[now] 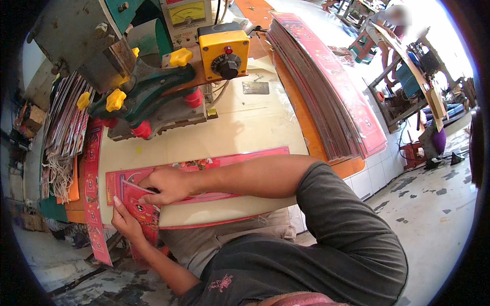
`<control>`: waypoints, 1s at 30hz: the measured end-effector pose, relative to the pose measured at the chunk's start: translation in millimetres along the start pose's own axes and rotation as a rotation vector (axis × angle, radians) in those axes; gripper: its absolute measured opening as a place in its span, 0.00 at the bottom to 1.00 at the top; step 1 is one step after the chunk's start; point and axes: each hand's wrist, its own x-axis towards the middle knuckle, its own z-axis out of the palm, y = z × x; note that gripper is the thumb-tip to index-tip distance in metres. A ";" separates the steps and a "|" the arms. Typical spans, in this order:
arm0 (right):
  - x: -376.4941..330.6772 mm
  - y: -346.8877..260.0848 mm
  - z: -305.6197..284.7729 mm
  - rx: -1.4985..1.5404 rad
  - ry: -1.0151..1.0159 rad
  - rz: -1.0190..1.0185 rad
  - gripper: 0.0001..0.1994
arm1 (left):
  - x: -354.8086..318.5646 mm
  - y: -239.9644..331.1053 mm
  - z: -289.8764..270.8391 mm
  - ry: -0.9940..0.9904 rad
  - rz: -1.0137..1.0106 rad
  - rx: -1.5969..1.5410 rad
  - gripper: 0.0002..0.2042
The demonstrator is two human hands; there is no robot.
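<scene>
Between my two hands is a pink printed sheet with a glossy surface, raised off the table and hanging over its near edge. My left hand is closed on its left side, thumb upright along the edge. My right hand reaches across from the right and grips the sheet's upper edge between thumb and curled fingers; part of the fingertips is hidden. Under my right hand and forearm, a long pink printed strip lies flat on the cream work board. Left of my hands, another long printed strip extends past the table edge.
A green press with yellow knobs stands over the board's back left. Beside it is a yellow control box with a black dial. A tall stack of printed strips lies right; corded bundles stand left. Another person sits far right.
</scene>
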 end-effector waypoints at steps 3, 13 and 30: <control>-0.4 0.7 2.0 0.002 -0.025 -0.012 0.18 | -1.4 -8.5 -0.4 0.028 0.041 -0.014 0.23; -1.5 -2.2 -1.4 0.007 -0.088 0.032 0.19 | -0.4 -10.4 -0.7 -0.012 0.019 -0.063 0.24; -2.4 -7.6 -5.3 -0.016 -0.127 0.043 0.21 | -0.3 -4.1 -3.6 -0.047 0.000 -0.075 0.24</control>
